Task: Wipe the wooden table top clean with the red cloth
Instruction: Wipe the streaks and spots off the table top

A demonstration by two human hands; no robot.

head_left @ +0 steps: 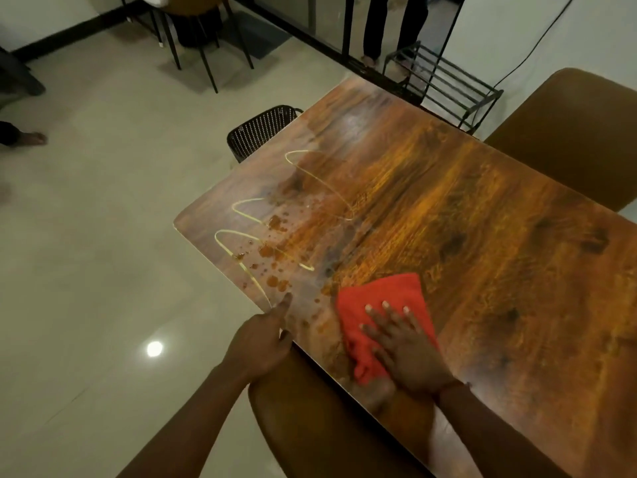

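Note:
The wooden table top (465, 215) runs from the near centre to the far right. A yellow squiggly line of liquid (310, 181) and several brown drops (274, 251) lie on its left end. The red cloth (377, 298) lies flat near the table's front edge. My right hand (406, 350) presses on the cloth with its fingers spread. My left hand (265, 339) rests on the table's front edge to the left of the cloth, the forefinger stretched toward the drops, holding nothing.
A brown padded chair (310, 426) stands under the near edge, and another brown chair (565, 132) at the far side. A black mesh chair (258, 129) is at the left end. A black metal rack (444, 81) and a person's legs (389, 25) are beyond.

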